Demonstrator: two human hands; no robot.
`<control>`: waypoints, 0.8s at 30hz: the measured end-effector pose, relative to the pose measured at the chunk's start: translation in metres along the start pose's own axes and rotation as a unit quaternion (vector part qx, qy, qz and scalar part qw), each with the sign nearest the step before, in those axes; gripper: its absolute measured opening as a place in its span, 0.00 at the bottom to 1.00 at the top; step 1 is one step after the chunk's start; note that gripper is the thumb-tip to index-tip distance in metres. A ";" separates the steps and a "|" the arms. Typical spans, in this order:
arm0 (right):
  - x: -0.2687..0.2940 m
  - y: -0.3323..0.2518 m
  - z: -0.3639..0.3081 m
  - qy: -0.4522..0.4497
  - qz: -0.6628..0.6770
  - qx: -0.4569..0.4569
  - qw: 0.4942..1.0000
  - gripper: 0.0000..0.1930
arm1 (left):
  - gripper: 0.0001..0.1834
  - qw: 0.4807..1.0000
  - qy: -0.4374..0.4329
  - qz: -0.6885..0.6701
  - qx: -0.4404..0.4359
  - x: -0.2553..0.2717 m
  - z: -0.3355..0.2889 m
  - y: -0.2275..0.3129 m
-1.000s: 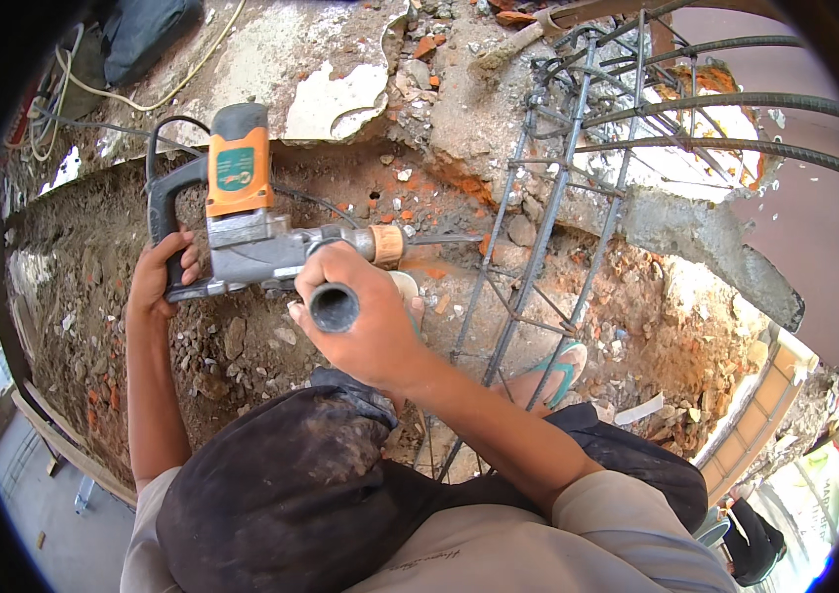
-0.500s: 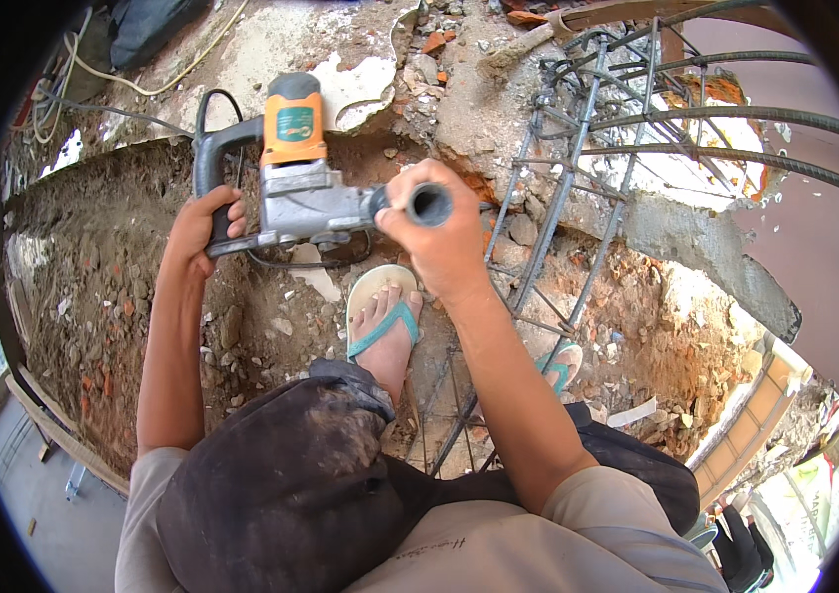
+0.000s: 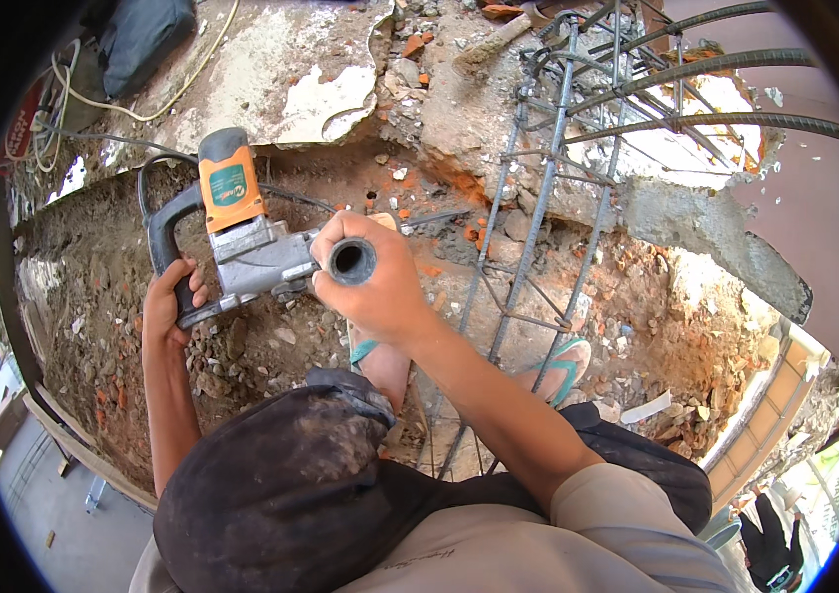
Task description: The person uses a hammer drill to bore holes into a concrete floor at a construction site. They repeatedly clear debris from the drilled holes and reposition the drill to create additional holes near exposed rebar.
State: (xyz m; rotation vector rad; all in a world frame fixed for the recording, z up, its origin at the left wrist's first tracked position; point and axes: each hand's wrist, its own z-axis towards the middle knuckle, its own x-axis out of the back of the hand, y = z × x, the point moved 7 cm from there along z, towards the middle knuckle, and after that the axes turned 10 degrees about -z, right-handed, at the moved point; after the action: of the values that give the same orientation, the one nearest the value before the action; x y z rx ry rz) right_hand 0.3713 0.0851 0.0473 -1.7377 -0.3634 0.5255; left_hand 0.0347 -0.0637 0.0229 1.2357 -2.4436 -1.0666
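Observation:
An orange and grey rotary hammer drill (image 3: 259, 259) lies across in front of me, its chisel bit (image 3: 436, 216) pointing right toward broken masonry. My left hand (image 3: 172, 296) is wrapped round the black rear handle. Closed round the tube-shaped side handle (image 3: 349, 261) near the front is my right hand (image 3: 372, 287); the handle's hollow end faces up. The bit's tip is close to the rubble beside the rebar cage, and I cannot tell whether it touches. A dark cord loops from the rear handle.
A rebar cage (image 3: 550, 188) runs from the upper right down between my sandalled feet (image 3: 558, 371). Thick bent bars (image 3: 696, 69) arch at the right. A broken concrete ledge (image 3: 281, 89) lies beyond the trench. A pale cable (image 3: 158, 114) and dark bag (image 3: 146, 44) are at upper left.
The drill has moved left and slightly nearer with both hands on it, and its body has tilted. Its bit now shows to the right of my right hand. The view has shifted a little.

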 end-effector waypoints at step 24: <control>0.047 0.037 0.029 0.143 0.002 -0.027 0.989 0.17 | 0.07 0.981 -0.092 0.168 0.017 -0.115 0.105 0.026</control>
State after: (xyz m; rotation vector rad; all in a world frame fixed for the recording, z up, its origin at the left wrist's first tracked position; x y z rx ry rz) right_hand 0.3942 0.1241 -0.0003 -1.8358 -0.1715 0.2646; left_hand 0.0423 0.0882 -0.0191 0.7197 -2.6899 -1.0824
